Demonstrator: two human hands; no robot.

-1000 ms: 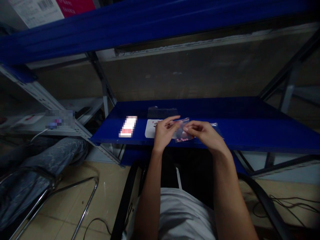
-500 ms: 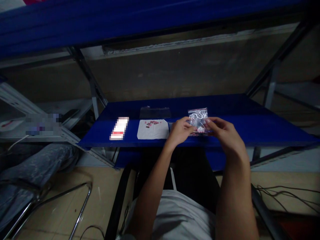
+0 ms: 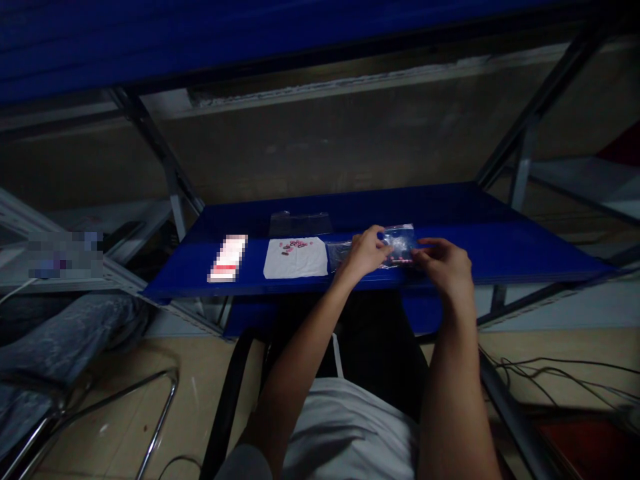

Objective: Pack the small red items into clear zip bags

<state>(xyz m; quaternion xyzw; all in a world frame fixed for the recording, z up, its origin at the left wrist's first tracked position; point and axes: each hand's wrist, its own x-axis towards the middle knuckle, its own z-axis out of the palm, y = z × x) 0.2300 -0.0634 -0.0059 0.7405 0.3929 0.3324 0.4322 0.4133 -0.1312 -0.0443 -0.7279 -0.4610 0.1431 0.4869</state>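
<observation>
A small clear plastic bag (image 3: 401, 241) is held upright just above the blue shelf, with some small pink pieces at its bottom. My left hand (image 3: 369, 252) pinches its left side, and my right hand (image 3: 444, 260) grips its right edge between thumb and fingers. Left of my hands lies a white cloth or paper sheet (image 3: 295, 263) with several small pink and dark pieces (image 3: 297, 245) near its top. Between the sheet and my left hand, another clear plastic bag (image 3: 339, 252) lies flat, partly hidden by that hand.
The blue shelf (image 3: 500, 233) spans the space in front of me. Behind the white sheet lies a clear plastic sleeve (image 3: 300, 223). A lit, blurred-out phone-like rectangle (image 3: 229, 259) is at the left. An upper blue shelf (image 3: 250, 40) overhangs. Someone's jeans-clad leg (image 3: 75, 333) is at far left.
The bag has been turned and lowered slightly between my hands, and the pink pieces at its bottom show more plainly. The whole view has shifted a little.
</observation>
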